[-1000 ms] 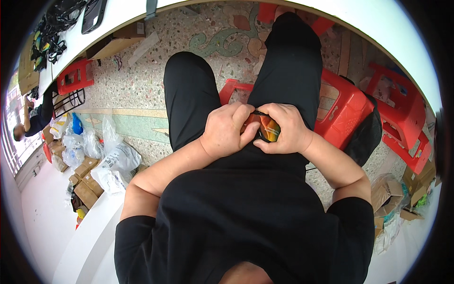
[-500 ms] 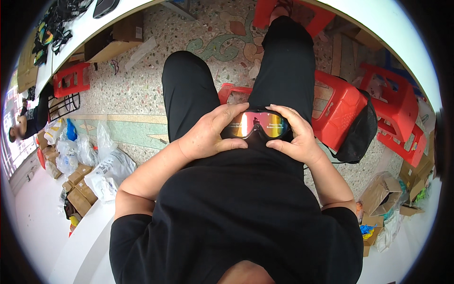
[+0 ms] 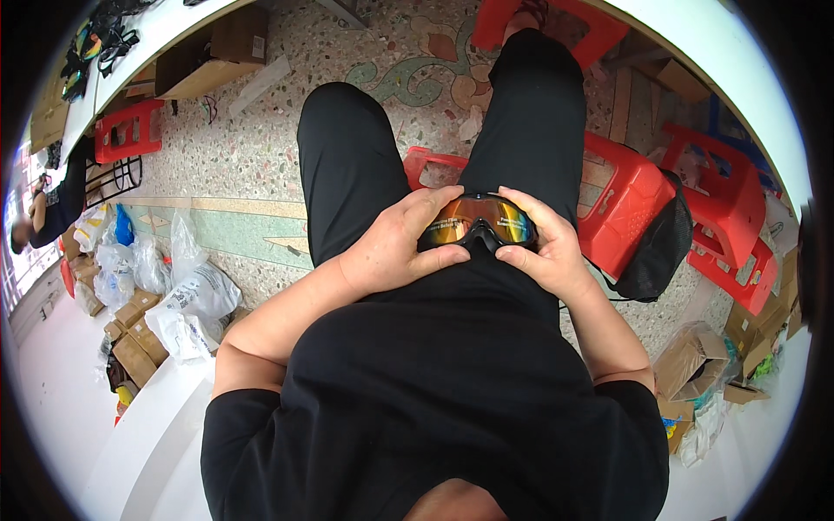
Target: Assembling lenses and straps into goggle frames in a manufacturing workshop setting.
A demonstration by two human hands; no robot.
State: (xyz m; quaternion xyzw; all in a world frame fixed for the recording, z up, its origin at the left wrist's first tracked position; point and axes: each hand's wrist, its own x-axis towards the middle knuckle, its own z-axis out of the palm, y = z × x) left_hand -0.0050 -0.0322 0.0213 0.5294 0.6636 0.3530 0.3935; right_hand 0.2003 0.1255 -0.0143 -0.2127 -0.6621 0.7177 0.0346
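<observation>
Your goggles (image 3: 479, 227) have a glossy, mirror-like lens (image 3: 512, 219); your trousers (image 3: 347, 156) are matt cloth. Right, a stool (image 3: 632, 208) is moulded plastic; left, a bag (image 3: 204, 300) is crinkled, shiny plastic.

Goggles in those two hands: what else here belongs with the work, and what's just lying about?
In hand:
- goggles, gripped at both ends
- left hand and right hand
- perhaps the dark strapped items at upper left, too unclear to be sure

Apparently just lying about:
- red stools
- plastic bags
- cardboard boxes
</observation>
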